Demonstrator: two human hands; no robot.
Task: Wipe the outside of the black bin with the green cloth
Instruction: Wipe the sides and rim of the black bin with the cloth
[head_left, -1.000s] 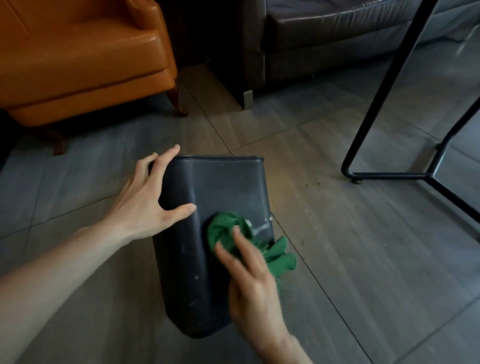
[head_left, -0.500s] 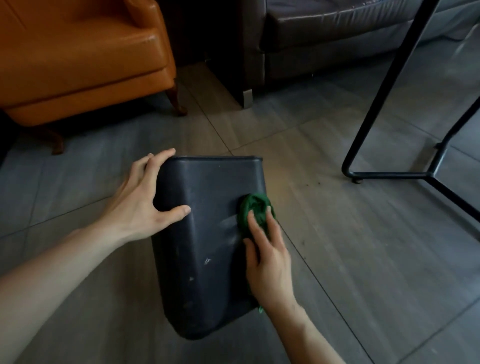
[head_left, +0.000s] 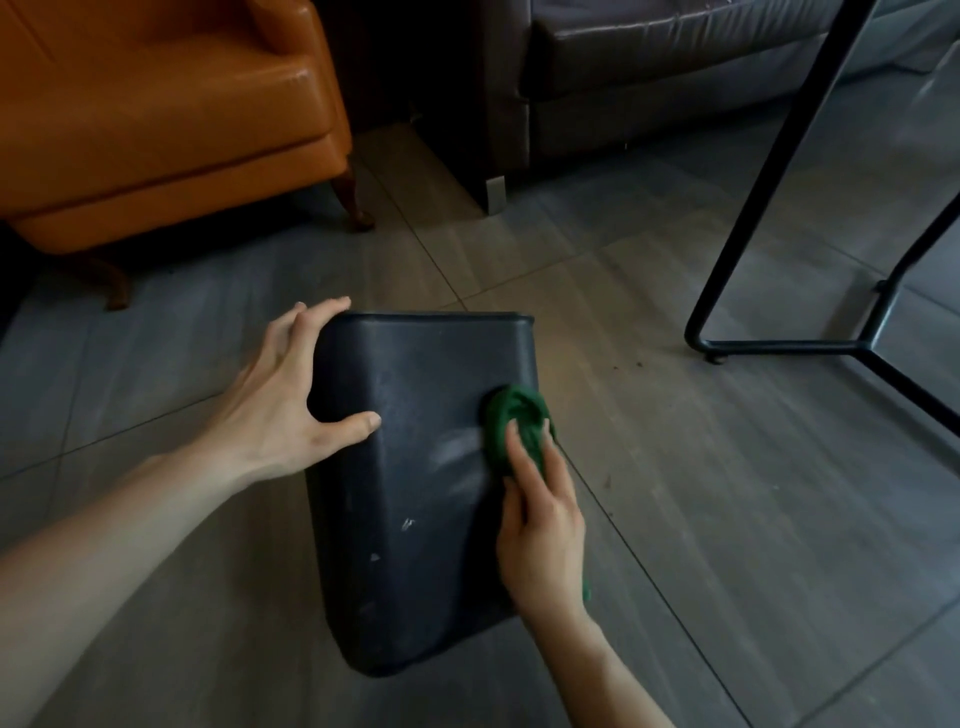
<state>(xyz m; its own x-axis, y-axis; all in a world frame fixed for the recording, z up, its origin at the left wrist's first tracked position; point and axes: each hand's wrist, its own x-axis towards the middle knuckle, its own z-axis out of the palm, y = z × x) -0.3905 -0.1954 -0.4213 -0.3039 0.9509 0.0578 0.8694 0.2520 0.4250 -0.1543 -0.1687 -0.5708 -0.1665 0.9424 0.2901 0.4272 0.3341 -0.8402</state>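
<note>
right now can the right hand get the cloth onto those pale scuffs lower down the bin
Probably yes: the right hand presses the green cloth on the black bin just above the scuffs, with nothing between.

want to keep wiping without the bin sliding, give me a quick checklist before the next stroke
1. Bin lying on its side on the floor: ok.
2. Left hand bracing the bin's far left corner: ok.
3. Right hand pressing the cloth on the bin: ok.
4. Top face clean: not ok, pale smears and specks show.
5. Underside wiped: cannot tell, hidden.
6. Table leg clear of the bin: ok.
</note>
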